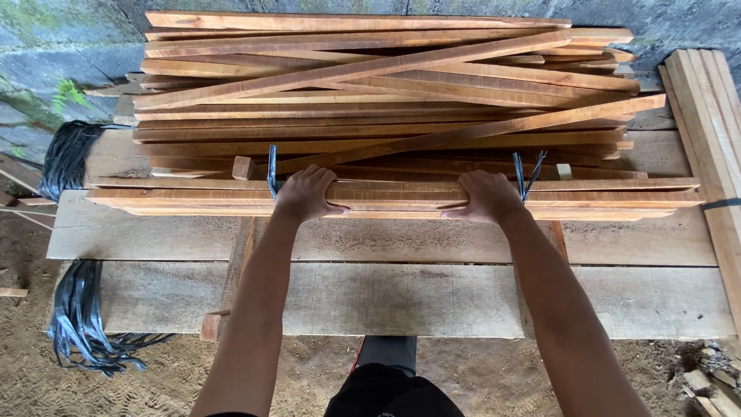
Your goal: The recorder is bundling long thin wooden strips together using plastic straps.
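A flat bundle of long, thin, reddish-brown sawn wooden slats (394, 199) lies on the pale grey rough plank bench (432, 301), its long axis running straight across from left to right, square to the person's forearms. Both hands are closed over the near edge of this bundle, fingers curled on top and thumbs tucked at the front: the left hand (307, 193) grips it left of its middle, the right hand (488, 196) right of its middle, the two about evenly spaced from the centre, so neither arm is clearly the nearer one. Just outside the left hand a dark blue plastic strap (272, 171) stands up from the bundle, and just outside the right hand a second dark strap with frayed ends (527, 174) does the same; whether either is tied tight cannot be told. Directly behind the bundle, farther from the person, rises a loose heap of similar orange-brown wooden strips (386, 93), several lying aslant across the others. To the bundle's right, a stack of paler squared timber battens (706, 116) runs away from the person, crosswise to the bundle. To its left, black plastic strapping hangs in a coil (65, 158) off the bench end, and a second black tangle (81, 316) droops lower toward the sandy ground (309, 371).
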